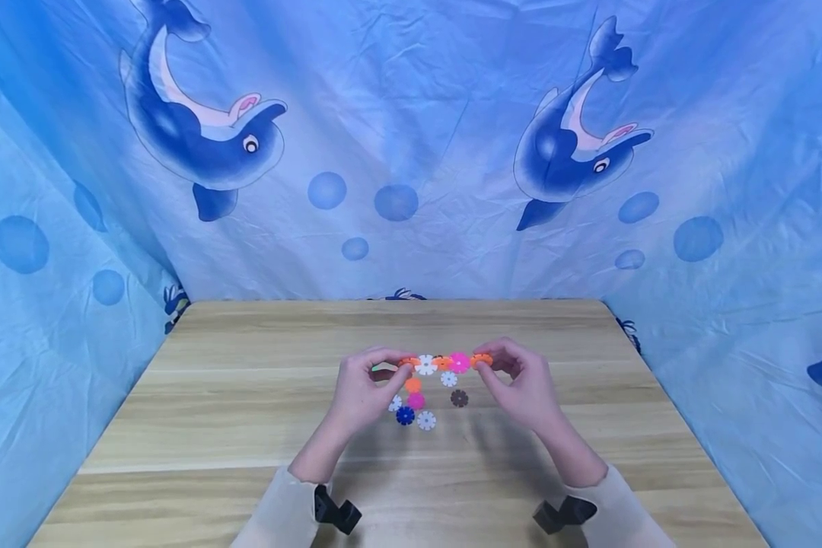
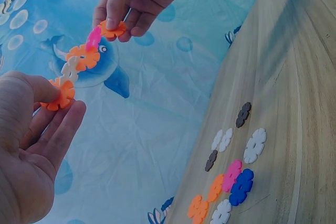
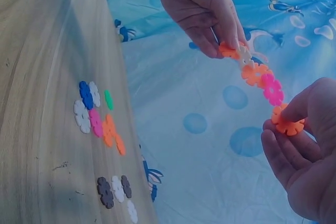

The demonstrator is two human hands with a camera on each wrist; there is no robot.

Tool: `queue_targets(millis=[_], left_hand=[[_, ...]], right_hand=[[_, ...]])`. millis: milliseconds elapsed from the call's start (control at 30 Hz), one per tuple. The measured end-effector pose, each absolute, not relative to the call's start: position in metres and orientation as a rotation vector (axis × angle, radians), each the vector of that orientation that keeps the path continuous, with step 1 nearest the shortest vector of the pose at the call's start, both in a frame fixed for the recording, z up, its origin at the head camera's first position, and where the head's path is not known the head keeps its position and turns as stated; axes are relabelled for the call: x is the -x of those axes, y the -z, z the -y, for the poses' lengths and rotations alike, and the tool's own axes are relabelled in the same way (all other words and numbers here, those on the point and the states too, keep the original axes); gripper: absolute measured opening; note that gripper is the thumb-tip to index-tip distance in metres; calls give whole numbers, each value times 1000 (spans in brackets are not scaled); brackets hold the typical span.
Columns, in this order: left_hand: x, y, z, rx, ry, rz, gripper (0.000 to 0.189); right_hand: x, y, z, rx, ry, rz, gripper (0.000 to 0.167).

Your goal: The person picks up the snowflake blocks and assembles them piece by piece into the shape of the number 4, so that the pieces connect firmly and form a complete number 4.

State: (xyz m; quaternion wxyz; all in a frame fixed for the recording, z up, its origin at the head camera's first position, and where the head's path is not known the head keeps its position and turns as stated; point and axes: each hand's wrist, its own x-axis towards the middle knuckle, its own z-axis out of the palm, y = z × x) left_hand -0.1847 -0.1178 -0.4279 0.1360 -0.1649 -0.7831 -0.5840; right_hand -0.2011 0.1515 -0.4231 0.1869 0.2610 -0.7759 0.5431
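Note:
Both hands hold up a short chain of flower-shaped plastic interlocking discs above the table. My left hand [image 1: 363, 390] pinches the orange disc [image 2: 62, 96] at one end between thumb and fingers. At the other end, my right hand [image 1: 526, 390] pinches another orange disc [image 3: 287, 121]. Between them run a white disc [image 1: 425, 364], an orange disc [image 3: 255, 75] and a pink disc [image 1: 460, 363]. The pink disc meets the right-hand orange disc edge to edge; fingers partly cover both end discs.
Loose discs lie on the wooden table [image 1: 233, 426] below the hands: blue [image 1: 405, 415], pink [image 1: 416, 401], orange [image 1: 413, 385], green [image 3: 108, 99], brown [image 1: 459, 398] and several white ones [image 1: 427, 420]. A blue dolphin-print curtain [image 1: 397, 114] hangs behind and along both sides.

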Motion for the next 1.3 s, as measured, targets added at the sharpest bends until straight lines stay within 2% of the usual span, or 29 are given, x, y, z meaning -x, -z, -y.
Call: queue_targets(millis=[1300], left_hand=[[181, 424, 115, 479, 1723, 2258, 16]], right_hand=[[201, 424, -154, -811, -1561, 2112, 18]])
